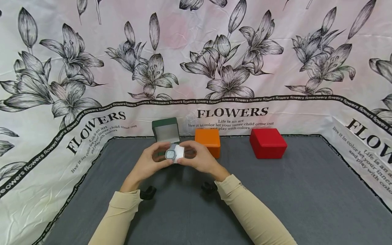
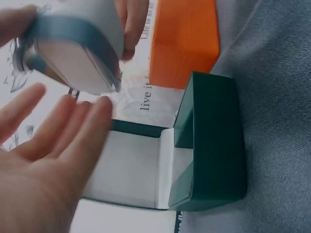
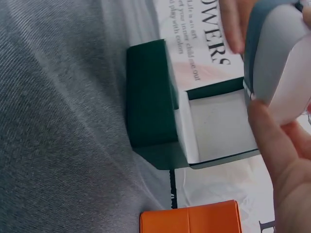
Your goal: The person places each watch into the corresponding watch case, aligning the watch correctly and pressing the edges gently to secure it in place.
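Note:
A watch (image 1: pixel 170 154) with a square-looking dial and grey-blue strap wraps a white cushion (image 1: pixel 180 153), lifted in front of the green box. My right hand (image 1: pixel 199 157) grips the cushion's right side between thumb and fingers. At the watch's left side is my left hand (image 1: pixel 150 160), its thumb right at the watch and its fingers (image 2: pixel 73 126) extended and spread in the left wrist view. The green watch box (image 3: pixel 150 97) stands with its lid up, pale lining showing. In the head view the hands hide its lower part.
An orange box (image 1: pixel 207 139) stands right of the green box, and a red box (image 1: pixel 267 143) farther right. All three are near the back of the grey cloth (image 1: pixel 190 211). Behind them hangs a flower-printed sheet (image 1: pixel 232 117).

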Motion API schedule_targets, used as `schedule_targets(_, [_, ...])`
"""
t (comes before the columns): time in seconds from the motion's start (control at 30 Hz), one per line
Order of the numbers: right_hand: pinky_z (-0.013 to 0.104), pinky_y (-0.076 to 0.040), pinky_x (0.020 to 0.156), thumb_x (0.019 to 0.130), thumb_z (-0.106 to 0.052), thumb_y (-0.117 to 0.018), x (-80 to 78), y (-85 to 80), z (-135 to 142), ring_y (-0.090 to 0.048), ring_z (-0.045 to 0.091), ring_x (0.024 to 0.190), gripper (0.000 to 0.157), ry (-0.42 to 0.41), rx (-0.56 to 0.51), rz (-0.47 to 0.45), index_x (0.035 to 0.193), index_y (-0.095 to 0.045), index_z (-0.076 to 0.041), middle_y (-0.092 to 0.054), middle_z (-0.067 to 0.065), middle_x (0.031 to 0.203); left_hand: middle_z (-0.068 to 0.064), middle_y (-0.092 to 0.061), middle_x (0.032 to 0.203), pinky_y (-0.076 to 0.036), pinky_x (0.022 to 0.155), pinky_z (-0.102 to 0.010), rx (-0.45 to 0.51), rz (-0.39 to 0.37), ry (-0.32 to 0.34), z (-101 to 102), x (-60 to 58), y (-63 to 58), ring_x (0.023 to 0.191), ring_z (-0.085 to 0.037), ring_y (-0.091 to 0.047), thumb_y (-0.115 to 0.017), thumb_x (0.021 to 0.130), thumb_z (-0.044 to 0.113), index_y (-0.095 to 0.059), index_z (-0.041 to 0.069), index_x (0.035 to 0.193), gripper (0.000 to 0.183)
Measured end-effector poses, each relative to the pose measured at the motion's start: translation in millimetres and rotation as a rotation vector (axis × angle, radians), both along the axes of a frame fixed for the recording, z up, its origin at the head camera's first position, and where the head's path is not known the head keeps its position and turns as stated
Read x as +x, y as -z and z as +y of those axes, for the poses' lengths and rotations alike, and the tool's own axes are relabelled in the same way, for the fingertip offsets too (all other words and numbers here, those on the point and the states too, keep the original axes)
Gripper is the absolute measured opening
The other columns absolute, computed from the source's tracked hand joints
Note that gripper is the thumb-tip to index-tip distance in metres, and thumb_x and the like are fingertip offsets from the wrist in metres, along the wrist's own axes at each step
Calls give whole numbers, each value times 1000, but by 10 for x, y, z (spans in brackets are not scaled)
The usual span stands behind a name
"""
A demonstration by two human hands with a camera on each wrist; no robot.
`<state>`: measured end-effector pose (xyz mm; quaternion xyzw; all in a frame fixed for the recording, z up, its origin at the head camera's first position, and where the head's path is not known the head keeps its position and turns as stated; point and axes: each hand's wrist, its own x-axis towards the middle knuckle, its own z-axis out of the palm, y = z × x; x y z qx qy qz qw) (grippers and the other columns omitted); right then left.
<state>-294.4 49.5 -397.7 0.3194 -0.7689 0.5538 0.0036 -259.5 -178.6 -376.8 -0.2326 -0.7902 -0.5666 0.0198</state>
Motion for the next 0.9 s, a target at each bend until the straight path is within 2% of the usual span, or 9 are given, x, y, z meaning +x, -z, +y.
schedule_targets(0.1, [33, -52, 87, 81, -23, -78, 3, -29, 22, -59, 23, 106, 51, -62, -26, -39, 127, -57, -15, -57, 1, 120, -13, -49, 136, -48, 95, -39, 33, -64, 65, -49, -8, -3, 122, -32, -50, -75, 83, 10, -46, 5, 139, 63])
schedule_targets(0.17, [32, -51, 89, 81, -20, -78, 6, -38, 30, -58, 25, 109, 52, -88, -38, -70, 129, -56, -14, -56, 2, 122, -14, -49, 136, -50, 92, -38, 40, -94, 82, -63, -2, -8, 121, -33, -51, -76, 82, 10, -47, 7, 139, 64])
schedule_targets(0.37, [40, -46, 98, 81, -7, -76, 0, -50, 49, -53, 29, 118, 61, -166, -89, -149, 135, -47, -4, -52, 11, 129, -15, -45, 140, -51, 90, -37, 30, -104, 81, -49, 22, -27, 119, -33, -54, -80, 78, 11, -46, 6, 139, 70])
schedule_targets(0.5, [36, -49, 94, 80, -13, -78, 8, -76, 65, -56, 26, 116, 61, -165, -81, -190, 134, -48, -7, -55, 11, 126, -13, -46, 139, -50, 92, -37, 35, -109, 75, -38, 28, -41, 119, -30, -55, -81, 77, 13, -49, 8, 137, 69])
schedule_targets(0.63, [33, -52, 87, 79, -18, -80, 15, -66, 62, -60, 22, 111, 61, -165, -63, -226, 132, -51, -9, -57, 11, 124, -12, -47, 138, -50, 91, -36, 19, -114, 65, -56, 35, -44, 118, -31, -55, -83, 75, 13, -48, 4, 137, 72])
schedule_targets(0.73, [33, -52, 87, 79, -19, -80, 16, -48, 48, -61, 22, 111, 61, -178, -69, -230, 132, -51, -8, -57, 13, 125, -12, -48, 137, -51, 89, -34, 10, -118, 49, -71, 39, -36, 117, -32, -56, -84, 73, 13, -48, 2, 137, 73])
schedule_targets(0.9, [34, -53, 85, 80, -19, -79, 25, -36, 34, -62, 23, 109, 58, -172, -88, -214, 131, -53, -8, -58, 14, 124, -13, -50, 134, -52, 88, -33, 16, -102, 25, -69, 46, -26, 114, -31, -58, -84, 72, 14, -52, 4, 134, 71])
